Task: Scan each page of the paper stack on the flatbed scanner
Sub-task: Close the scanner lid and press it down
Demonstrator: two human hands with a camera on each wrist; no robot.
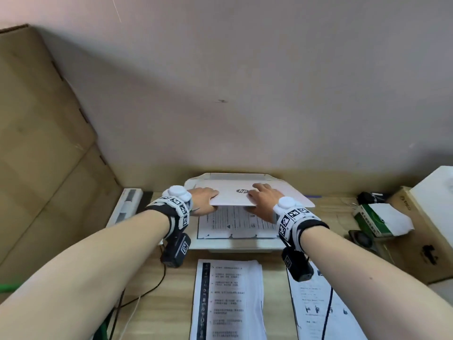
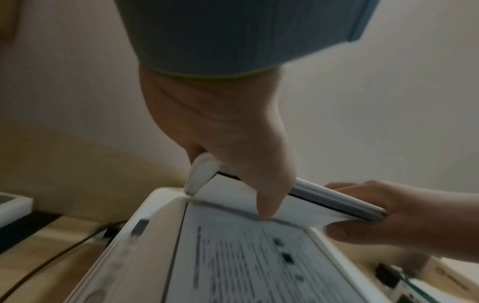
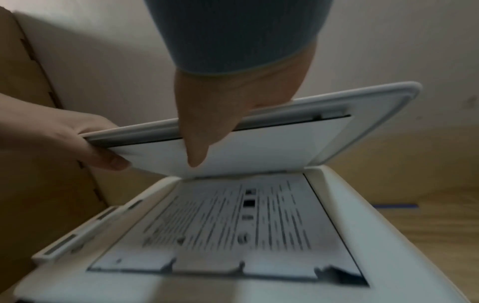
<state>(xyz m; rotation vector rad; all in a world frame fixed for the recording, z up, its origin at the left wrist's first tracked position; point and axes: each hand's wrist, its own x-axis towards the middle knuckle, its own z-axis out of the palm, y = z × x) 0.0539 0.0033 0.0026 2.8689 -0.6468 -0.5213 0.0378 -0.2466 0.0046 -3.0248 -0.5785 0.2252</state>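
Head view, far left: a cardboard box (image 1: pixel 36 143) leans against the wall, out of the working area.
Left hand: the left hand (image 1: pixel 202 200) clamps the left part of the scanner lid's (image 1: pixel 235 195) front edge, fingers on top and thumb (image 2: pixel 267 203) underneath, so that side of the lid is carried rather than dropped.
Scanner: the flatbed scanner (image 1: pixel 245 245) sits on the desk (image 1: pixel 171 303) against the wall, its lid hinged at the back and held partway open at a shallow angle.
Page on glass: a printed sheet (image 1: pixel 235 223) lies flat on the glass inside the frame, print showing; its near edge looks notched or torn in the right wrist view.
Right hand: the right hand (image 1: pixel 263 200) grips the same front edge further right, fingers spread over the top and thumb (image 3: pixel 197 151) below, keeping the lid level across its width.
Direction of lid: I cannot tell from these views whether it is rising or coming down.
Paper stack: the paper stack (image 1: pixel 228 300) lies on the desk just in front of the scanner, within easy reach for swapping pages.
Second pile: more sheets (image 1: pixel 318 312) lie to the right of it, probably kept apart to separate done from undone.
Far right: boxes (image 1: pixel 416 229) crowd the desk edge.
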